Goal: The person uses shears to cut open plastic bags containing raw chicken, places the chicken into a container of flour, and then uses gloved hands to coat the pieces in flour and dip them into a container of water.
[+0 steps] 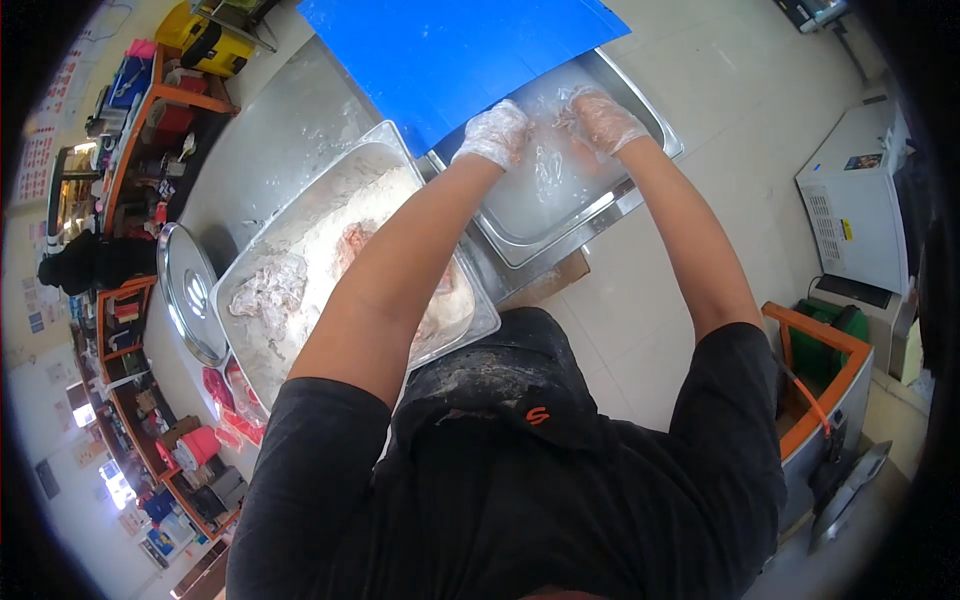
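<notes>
Both my hands wear clear plastic gloves over a deep metal pan (520,250) of cloudy, whitish water (550,180). My left hand (497,135) is at the pan's left side, close to the edge of a blue panel (460,60); its fingers look curled in, and what they hold, if anything, is hidden. Across from it, my right hand (605,120) reaches down at the water's far right part. Its fingers point inward and are blurred by the glove and wet glare. A faint pinkish patch (590,165) shows in the water below it.
Left of the pan, a large tray (235,290) holds white flour (315,260) and flour-coated raw meat pieces (270,285). A round metal lid (190,290) stands beyond it. Orange-edged shelves (140,130) line the left; a white appliance (855,200) stands right.
</notes>
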Available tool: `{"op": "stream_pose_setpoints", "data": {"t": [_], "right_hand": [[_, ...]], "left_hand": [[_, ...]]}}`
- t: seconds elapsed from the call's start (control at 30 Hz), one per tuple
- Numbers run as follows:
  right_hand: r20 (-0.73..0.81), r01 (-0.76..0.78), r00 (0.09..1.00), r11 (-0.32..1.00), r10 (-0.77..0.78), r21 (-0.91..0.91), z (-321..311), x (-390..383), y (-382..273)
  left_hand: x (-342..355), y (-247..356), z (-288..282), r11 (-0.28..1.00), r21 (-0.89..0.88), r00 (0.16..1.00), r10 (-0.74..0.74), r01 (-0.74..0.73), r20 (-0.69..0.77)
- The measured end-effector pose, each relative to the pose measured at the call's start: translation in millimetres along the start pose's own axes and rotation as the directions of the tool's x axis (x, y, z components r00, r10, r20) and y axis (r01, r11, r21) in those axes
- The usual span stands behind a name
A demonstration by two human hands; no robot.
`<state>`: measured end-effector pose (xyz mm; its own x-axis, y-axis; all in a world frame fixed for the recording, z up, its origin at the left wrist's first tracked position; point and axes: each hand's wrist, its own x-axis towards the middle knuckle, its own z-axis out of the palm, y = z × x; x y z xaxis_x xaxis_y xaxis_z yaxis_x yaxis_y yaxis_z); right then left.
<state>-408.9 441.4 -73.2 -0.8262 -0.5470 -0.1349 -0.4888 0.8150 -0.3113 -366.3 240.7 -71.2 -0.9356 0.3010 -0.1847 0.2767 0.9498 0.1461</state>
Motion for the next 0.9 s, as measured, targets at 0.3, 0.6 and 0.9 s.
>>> {"op": "stream_pose_setpoints", "data": {"t": [0.3,0.6,0.9], "right_hand": [[0.082,-0.094,0.992,0.995,0.096,-0.029,13.2,18.2,-0.3],[-0.002,-0.104,0.994,0.973,0.107,0.204,-10.9,-3.6,-1.1],[-0.248,0.064,0.969,0.984,-0.021,0.167,-101.0,-43.3,-63.7]], "left_hand": [[6.4,11.5,-17.8,1.0,0.004,0.977,-0.02,0.019,0.213],[-6.4,16.8,-8.4,0.993,-0.122,0.999,0.014,-0.009,0.045],[-16.4,27.4,4.5,0.948,-0.312,0.991,-0.095,0.062,-0.09]]}}
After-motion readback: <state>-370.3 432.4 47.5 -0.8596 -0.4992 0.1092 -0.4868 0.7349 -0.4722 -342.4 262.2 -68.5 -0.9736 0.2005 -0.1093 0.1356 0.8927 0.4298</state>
